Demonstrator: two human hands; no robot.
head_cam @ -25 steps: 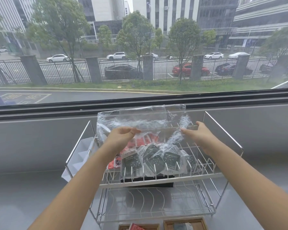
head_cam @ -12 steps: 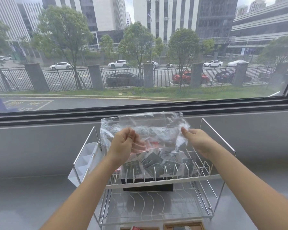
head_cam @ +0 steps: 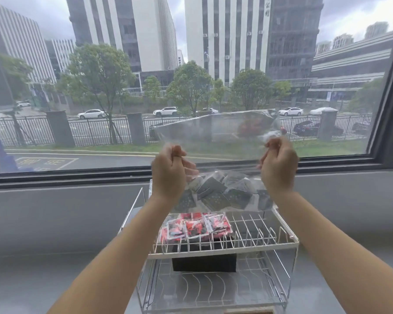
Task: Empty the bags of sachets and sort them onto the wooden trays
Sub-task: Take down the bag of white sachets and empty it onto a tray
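Now, quick notes.
clear bag (head_cam: pixel 216 134): held up in the air in front of the window, above the wire rack (head_cam: pixel 222 245); top part stretched flat between both hands, likely so the load hangs to the bottom and the bag can be carried or tipped out.
dark sachets (head_cam: pixel 222 193): bunched in the sagging bottom of the bag, below and between the two hands, just above the rack's top shelf; not loose yet.
left hand (head_cam: pixel 168 175): fist-like, fingers (head_cam: pixel 178 155) curled narrow and pinching the bag's left edge; plastic runs out from between thumb and fingers toward the right.
right hand (head_cam: pixel 278 164): same pose, fingers curled tight on the bag's right edge, a crumple of film sticking out above the knuckles.
sachets vs fingers: no sachet touches any finger; only the film is gripped, sachets hang lower, inside the plastic.
red sachets (head_cam: pixel 195 227): second packed bag lying on the left part of the rack's top shelf, untouched, apart from both hands.
black box (head_cam: pixel 204 261): under the top shelf, on the lower tier.
wooden trays (head_cam: pixel 247 311): only a sliver of wood at the bottom edge, in front of the rack on the bench; contents not visible.
bench (head_cam: pixel 32 279): grey, carries the rack.
stage guess: early, first bag lifted, nothing emptied from it.
risk: thin film could slip or tear under the weight.
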